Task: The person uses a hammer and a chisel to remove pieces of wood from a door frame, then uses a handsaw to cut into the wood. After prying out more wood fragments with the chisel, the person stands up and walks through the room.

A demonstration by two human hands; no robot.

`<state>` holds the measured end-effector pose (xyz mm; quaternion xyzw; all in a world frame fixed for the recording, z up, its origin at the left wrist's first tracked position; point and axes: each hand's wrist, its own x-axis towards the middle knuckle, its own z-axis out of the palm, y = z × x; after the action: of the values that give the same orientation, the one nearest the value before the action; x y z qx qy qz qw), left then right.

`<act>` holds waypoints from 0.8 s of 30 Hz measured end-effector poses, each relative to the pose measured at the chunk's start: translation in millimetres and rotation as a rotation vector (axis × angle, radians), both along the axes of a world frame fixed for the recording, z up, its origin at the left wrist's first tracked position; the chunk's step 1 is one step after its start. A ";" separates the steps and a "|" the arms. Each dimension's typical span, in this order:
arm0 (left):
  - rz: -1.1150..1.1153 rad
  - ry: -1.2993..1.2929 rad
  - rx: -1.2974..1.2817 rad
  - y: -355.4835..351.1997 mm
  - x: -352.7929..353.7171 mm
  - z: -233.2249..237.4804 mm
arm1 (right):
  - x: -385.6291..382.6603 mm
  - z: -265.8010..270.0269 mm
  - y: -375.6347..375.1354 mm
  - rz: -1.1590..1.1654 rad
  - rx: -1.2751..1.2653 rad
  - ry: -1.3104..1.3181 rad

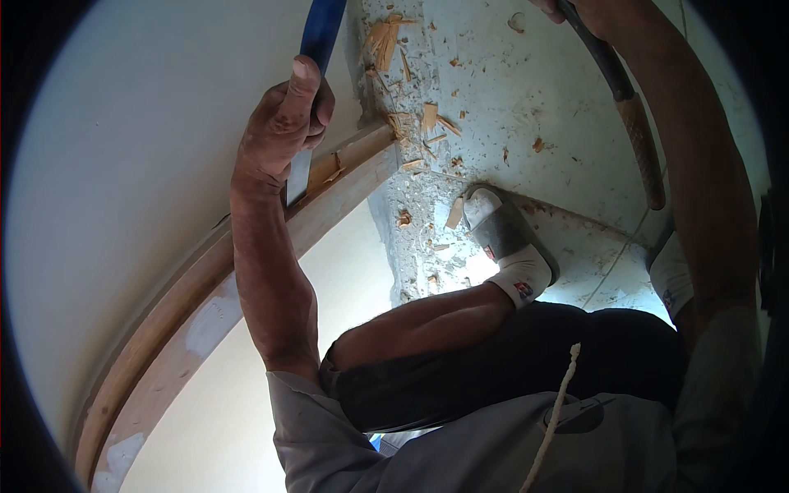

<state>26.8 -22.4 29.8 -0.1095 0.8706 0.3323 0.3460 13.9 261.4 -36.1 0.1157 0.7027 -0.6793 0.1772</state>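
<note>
My left hand (283, 123) is wrapped around a chisel (325, 29) with a blue handle, thumb lying along it. The chisel's flat metal blade comes out below my fist and rests at the recess in a wooden door frame (345, 193), where a split sliver of wood sticks up. At the top right, my right hand (604, 18) grips a hammer-like tool (637, 135) by its dark shaft. Its brown, worn handle end hangs down beside my forearm, while its head is out of view.
Wood chips (382, 45) and splinters lie scattered over the rough concrete strip and the pale tiled floor (567, 148). My foot in a slipper (509, 234) stands close to the frame. A pale wall (131, 164) rises on the left. A cord (559, 403) hangs over my shirt.
</note>
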 end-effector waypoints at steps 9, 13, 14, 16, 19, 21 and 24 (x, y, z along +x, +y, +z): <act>-0.042 -0.032 0.025 -4.1 -2.3 -1.1 | -8.1 26.0 -5.6 0.314 0.237 0.028; 0.013 -0.014 0.003 -6.9 2.3 0.2 | -11.5 26.5 -3.2 0.144 -0.193 -0.164; 0.009 -0.027 0.013 -5.5 -0.1 -0.6 | -2.9 27.4 -2.9 0.251 0.067 0.068; -0.011 -0.039 0.017 -2.2 2.9 1.4 | -3.9 38.9 -0.6 0.382 0.289 0.095; -0.075 -0.075 0.011 0.6 8.8 1.7 | 5.2 18.5 4.5 0.308 0.080 0.126; -0.229 -0.154 -0.038 5.3 18.4 -2.4 | 1.0 4.3 -3.0 0.210 0.037 -0.046; -0.560 -0.238 -0.347 39.3 57.1 -21.1 | 7.3 -16.6 3.6 0.072 -0.053 -0.158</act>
<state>83.9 16.9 8.7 0.0382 0.8638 0.0564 0.4992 21.2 265.0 -52.8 0.1388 0.6721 -0.6795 0.2593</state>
